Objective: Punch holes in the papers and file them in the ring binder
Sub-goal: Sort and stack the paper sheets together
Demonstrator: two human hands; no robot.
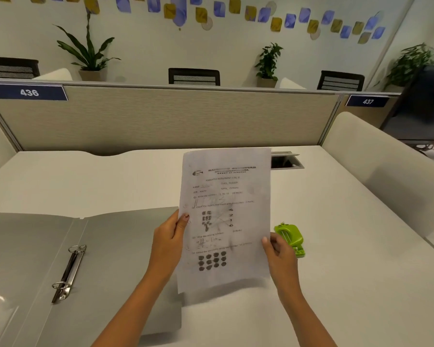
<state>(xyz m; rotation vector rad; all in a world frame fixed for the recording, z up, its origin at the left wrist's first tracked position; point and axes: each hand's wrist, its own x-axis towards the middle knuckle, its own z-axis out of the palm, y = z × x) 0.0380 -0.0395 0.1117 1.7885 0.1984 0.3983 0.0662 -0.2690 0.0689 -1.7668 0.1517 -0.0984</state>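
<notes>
Paper: printed worksheet lifted upright above the desk, held by both side edges.
Left hand: thumb pinching the sheet's left edge.
Right hand: gripping the right edge.
Ring binder: lying open at left, rings closed.
Hole punch: green, just behind the right hand.
</notes>
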